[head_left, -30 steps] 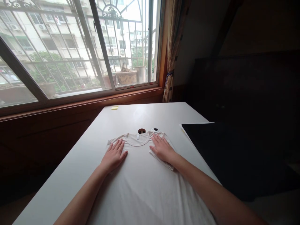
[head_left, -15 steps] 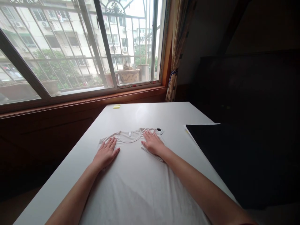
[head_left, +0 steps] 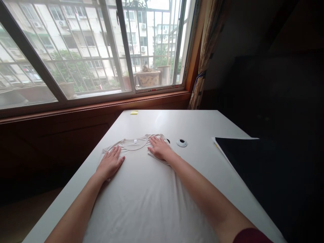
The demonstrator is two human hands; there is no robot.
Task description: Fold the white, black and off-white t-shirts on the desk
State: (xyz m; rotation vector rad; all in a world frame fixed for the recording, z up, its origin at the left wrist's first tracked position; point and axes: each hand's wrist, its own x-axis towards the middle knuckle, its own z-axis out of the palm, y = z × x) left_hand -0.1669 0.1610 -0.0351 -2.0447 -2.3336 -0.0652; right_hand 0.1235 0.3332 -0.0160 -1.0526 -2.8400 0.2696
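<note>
A pale short-sleeved T-shirt (head_left: 141,182) lies spread on the white table (head_left: 199,125), its round neckline at the far end and a small label inside the collar. My left hand (head_left: 109,163) rests flat on the shoulder area at the left, fingers stretched out. On the opposite shoulder lies my right hand (head_left: 159,148), also open and palm down, close to the folded sleeve. Soft creases run down the shirt's body, and its near end drops out of the picture.
Just right of the shirt, a round ringed hole (head_left: 181,143) sits in the tabletop. A dark sheet-like piece (head_left: 253,168) covers the right edge. A yellow note (head_left: 134,112) sticks to the far edge. Beyond are a barred window (head_left: 152,50) and a tied curtain (head_left: 199,77).
Both hands and the T-shirt have slid left across the table, so the ringed hole now shows apart from the cloth. The camera view has turned slightly left.
</note>
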